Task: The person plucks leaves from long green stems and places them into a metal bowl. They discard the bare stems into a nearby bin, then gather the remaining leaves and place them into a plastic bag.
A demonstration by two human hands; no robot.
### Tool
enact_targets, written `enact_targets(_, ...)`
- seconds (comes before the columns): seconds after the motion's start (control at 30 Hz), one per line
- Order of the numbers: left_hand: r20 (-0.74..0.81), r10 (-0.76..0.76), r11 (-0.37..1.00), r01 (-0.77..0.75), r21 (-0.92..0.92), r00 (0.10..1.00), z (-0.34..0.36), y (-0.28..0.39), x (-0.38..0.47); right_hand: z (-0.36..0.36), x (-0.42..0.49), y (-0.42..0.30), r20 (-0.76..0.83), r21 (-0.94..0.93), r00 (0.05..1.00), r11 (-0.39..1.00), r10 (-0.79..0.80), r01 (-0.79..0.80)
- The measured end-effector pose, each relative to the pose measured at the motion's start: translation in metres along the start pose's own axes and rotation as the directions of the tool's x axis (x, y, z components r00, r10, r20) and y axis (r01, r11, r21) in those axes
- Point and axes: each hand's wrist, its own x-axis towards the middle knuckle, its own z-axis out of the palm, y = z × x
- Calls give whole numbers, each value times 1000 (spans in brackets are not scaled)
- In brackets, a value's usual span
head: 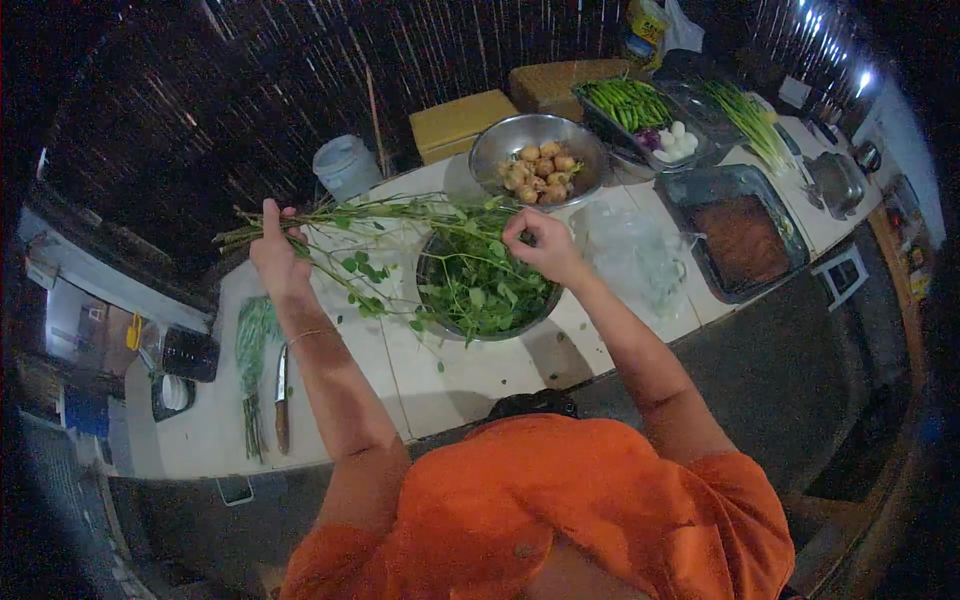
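Observation:
My left hand [281, 251] grips the stem ends of a bunch of leafy green stems [390, 212], which stretches to the right above the tiled counter. At the leafy end my right hand [541, 244] has thumb and fingertips pinched together on the greens; exactly what lies between them is hidden. Beneath the bunch stands a round bowl [551, 309] heaped with loose green leaves [480, 300]. Some leaves hang over its left rim, and small bits lie scattered on the tiles.
Behind the bowl is a steel bowl [487, 150] of onions. Rightward are a clear plastic bag [634, 259], a dark basin [795, 247] with brown contents, green chillies [626, 103] and spring onions [750, 124]. A knife [282, 405] and wrapped greens [255, 352] lie left, near the counter's front edge.

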Motion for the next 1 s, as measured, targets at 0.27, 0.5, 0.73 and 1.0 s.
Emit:
enact_targets(0.27,-53,78,996,-80,-39,996,-17,11,13,-7,-16,18,-100,74,994,997,45,-37)
enact_targets(0.5,-55,185,981,-188,-52,981,-26,44,17,-9,-24,27,-116,3,978,985,173,-174)
enact_targets(0.73,-45,211,976,-213,-50,977,-19,62,-3,1,-29,49,0,-276,991,952,-136,130)
enact_targets(1.0,79,46,973,-26,-230,996,-29,28,10,41,-8,-1,48,71,977,975,207,-210)
